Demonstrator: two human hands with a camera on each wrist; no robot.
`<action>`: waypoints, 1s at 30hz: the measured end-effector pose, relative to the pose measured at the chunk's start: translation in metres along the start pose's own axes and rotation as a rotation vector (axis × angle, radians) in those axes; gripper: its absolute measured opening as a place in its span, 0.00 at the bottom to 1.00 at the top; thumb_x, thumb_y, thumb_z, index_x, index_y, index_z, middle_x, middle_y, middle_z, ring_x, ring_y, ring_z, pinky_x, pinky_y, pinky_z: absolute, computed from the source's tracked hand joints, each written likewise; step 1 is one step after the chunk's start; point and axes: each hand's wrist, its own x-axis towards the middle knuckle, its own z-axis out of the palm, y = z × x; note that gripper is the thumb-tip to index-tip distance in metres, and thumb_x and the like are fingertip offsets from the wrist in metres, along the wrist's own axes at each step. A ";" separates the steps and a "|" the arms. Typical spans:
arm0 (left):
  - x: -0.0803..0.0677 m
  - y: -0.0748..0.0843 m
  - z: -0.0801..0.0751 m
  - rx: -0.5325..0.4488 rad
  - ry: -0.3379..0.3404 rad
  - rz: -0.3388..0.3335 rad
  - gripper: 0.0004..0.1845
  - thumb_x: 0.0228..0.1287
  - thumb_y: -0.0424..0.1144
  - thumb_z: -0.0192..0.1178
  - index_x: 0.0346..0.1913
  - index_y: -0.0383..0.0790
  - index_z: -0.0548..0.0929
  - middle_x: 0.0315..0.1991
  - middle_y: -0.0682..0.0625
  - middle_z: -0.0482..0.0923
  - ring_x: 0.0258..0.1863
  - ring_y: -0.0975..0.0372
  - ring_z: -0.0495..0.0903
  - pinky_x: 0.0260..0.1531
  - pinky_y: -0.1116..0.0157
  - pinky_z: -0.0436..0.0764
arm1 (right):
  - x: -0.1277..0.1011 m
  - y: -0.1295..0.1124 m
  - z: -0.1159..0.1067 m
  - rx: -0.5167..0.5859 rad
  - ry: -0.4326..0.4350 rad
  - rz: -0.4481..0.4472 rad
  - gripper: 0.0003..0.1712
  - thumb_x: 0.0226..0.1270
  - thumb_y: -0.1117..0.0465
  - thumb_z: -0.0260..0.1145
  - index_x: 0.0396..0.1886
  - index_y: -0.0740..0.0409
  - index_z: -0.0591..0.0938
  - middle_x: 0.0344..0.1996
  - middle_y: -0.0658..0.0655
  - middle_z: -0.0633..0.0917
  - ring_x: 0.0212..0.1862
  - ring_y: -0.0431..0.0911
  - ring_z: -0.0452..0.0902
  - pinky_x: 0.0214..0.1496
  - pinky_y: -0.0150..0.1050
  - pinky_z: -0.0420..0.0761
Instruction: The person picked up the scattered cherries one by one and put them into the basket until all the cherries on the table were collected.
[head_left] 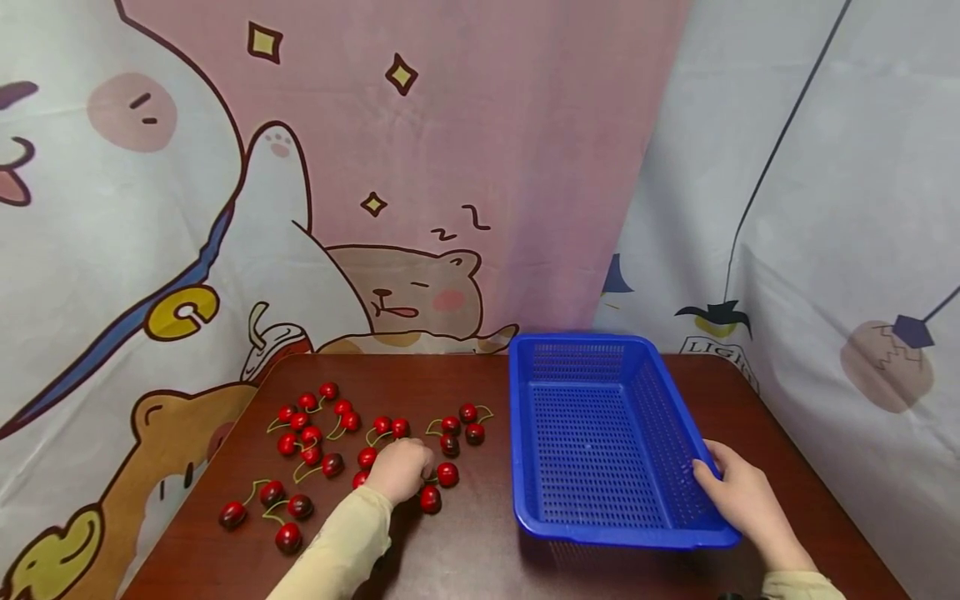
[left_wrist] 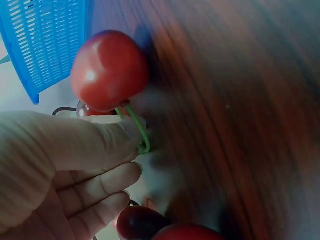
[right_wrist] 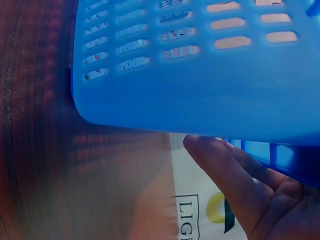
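In the left wrist view my left hand [left_wrist: 95, 150] pinches the green stem [left_wrist: 139, 127] of a red cherry [left_wrist: 110, 70] between thumb and fingers. From above, the same hand [head_left: 401, 471] is low over the table amid the cherries. Two red cherries [head_left: 447, 474] show right beside its fingertips, and others are partly hidden by it. At the right, my right hand [head_left: 738, 496] grips the side rim of a blue plastic basket [head_left: 517, 467] with perforated walls, thumb over the rim. The inside of the basket holds nothing. Its near end stands a little above the table, casting a shadow.
Several stemmed cherries [head_left: 288, 537] lie scattered over the left half of the dark wooden table [head_left: 472, 550], with a small cluster [head_left: 450, 425] near the middle. A cartoon-printed curtain [head_left: 525, 167] hangs behind the table and along its sides.
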 end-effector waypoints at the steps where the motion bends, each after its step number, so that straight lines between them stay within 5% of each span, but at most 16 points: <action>1: 0.001 0.000 0.000 0.005 -0.003 0.000 0.19 0.35 0.20 0.64 0.12 0.49 0.73 0.16 0.57 0.66 0.17 0.62 0.69 0.16 0.67 0.66 | 0.000 0.000 0.000 -0.002 -0.001 0.001 0.30 0.75 0.57 0.56 0.64 0.78 0.66 0.45 0.76 0.81 0.34 0.52 0.83 0.35 0.50 0.83; 7: 0.007 0.003 -0.002 0.012 -0.044 -0.019 0.21 0.38 0.20 0.60 0.10 0.50 0.67 0.14 0.59 0.62 0.16 0.66 0.64 0.15 0.68 0.63 | 0.000 0.000 0.000 -0.005 -0.003 0.008 0.30 0.75 0.57 0.56 0.64 0.78 0.66 0.46 0.77 0.80 0.34 0.53 0.83 0.36 0.52 0.83; 16: 0.010 -0.002 -0.008 -0.169 -0.074 -0.040 0.20 0.37 0.15 0.53 0.11 0.46 0.67 0.13 0.62 0.54 0.18 0.68 0.54 0.18 0.71 0.59 | -0.001 0.001 0.002 -0.013 0.028 -0.019 0.29 0.74 0.58 0.57 0.63 0.77 0.68 0.44 0.75 0.82 0.34 0.53 0.83 0.36 0.51 0.82; 23: 0.015 -0.005 -0.025 -0.349 -0.084 -0.063 0.18 0.42 0.14 0.57 0.17 0.43 0.76 0.17 0.60 0.69 0.21 0.69 0.65 0.22 0.70 0.69 | -0.001 0.002 0.002 -0.013 0.029 -0.022 0.29 0.74 0.57 0.57 0.63 0.77 0.68 0.45 0.75 0.82 0.35 0.54 0.83 0.36 0.53 0.82; 30: 0.029 0.006 -0.054 -0.413 -0.051 -0.114 0.13 0.52 0.21 0.70 0.22 0.42 0.82 0.21 0.59 0.77 0.23 0.67 0.73 0.25 0.68 0.76 | 0.000 0.003 0.003 -0.016 0.024 -0.014 0.29 0.74 0.57 0.57 0.64 0.77 0.67 0.46 0.76 0.81 0.35 0.54 0.83 0.37 0.53 0.82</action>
